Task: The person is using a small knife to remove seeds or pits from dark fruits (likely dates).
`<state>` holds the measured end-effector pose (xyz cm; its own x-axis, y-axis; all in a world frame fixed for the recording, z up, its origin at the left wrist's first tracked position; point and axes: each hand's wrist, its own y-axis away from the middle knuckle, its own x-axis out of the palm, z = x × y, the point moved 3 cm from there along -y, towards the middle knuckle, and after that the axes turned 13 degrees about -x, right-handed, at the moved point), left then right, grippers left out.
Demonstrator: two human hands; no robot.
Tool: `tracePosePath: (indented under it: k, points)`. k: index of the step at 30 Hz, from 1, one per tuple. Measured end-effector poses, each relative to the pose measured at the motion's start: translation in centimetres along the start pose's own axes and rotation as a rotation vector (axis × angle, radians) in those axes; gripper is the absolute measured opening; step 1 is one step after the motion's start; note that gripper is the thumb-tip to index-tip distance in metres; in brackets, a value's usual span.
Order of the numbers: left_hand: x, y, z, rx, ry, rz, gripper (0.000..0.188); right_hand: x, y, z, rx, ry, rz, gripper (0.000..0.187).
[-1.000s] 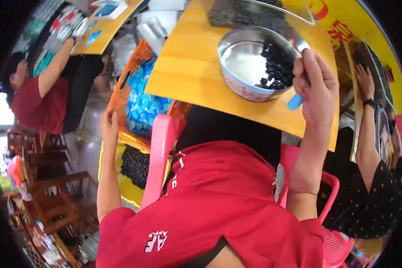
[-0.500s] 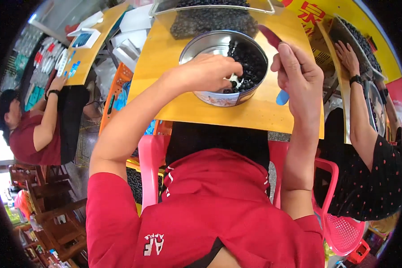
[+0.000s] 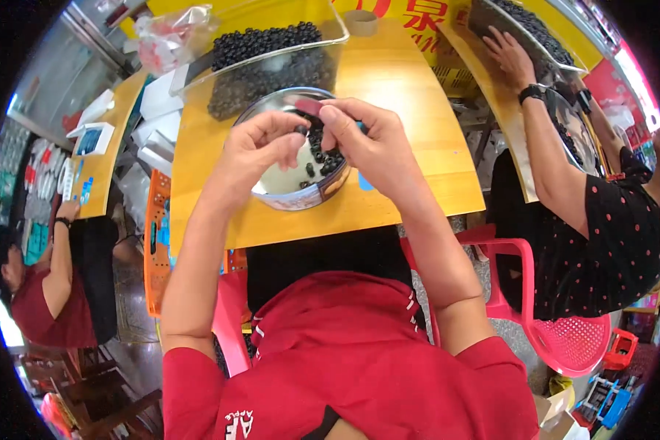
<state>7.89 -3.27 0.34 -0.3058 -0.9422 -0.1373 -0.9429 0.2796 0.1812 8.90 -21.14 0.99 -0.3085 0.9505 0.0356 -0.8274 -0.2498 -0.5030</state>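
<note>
Pinched in the fingers of my left hand (image 3: 260,150) is a small black round piece (image 3: 301,130). My right hand (image 3: 367,139) grips a knife-shaped tool with a dark red blade (image 3: 309,107), which points left toward that piece and looks blurred. Both hands are close together above a round metal tin (image 3: 301,199). More black round pieces (image 3: 326,163) lie heaped along the tin's right side, and its pale bottom shows on the left. The wrists partly cover the tin. A light blue patch (image 3: 365,182) shows beside the tin, below my right hand; its kind is unclear.
A clear plastic bin (image 3: 337,45) full of black round pieces stands behind the tin on the yellow wooden table (image 3: 411,88). An orange crate (image 3: 158,242) is at the table's left side. One person (image 3: 59,286) works at left, another (image 3: 601,235) at right beside a pink chair (image 3: 572,341).
My left hand has come up out of the tin with a black round piece. My right hand has brought the knife-shaped tool over the tin, close to it. The view has shifted.
</note>
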Motion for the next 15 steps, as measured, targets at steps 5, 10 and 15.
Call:
tracePosePath:
  k: [5, 10, 15]
  points:
    - [1.0, 0.7, 0.5, 0.116, 0.566, 0.017, 0.022, 0.5, 0.3, 1.6, 0.090, -0.050, -0.030, 0.023]
    - [1.4, 1.0, 0.6, 0.164, 0.681, 0.029, 0.024, 0.8, 0.8, 1.8, 0.109, -0.194, -0.032, 0.025]
    - [1.8, 1.1, 1.0, 0.178, 0.698, 0.007, 0.021, 1.7, 0.9, 2.5, 0.091, -0.206, 0.010, 0.030]
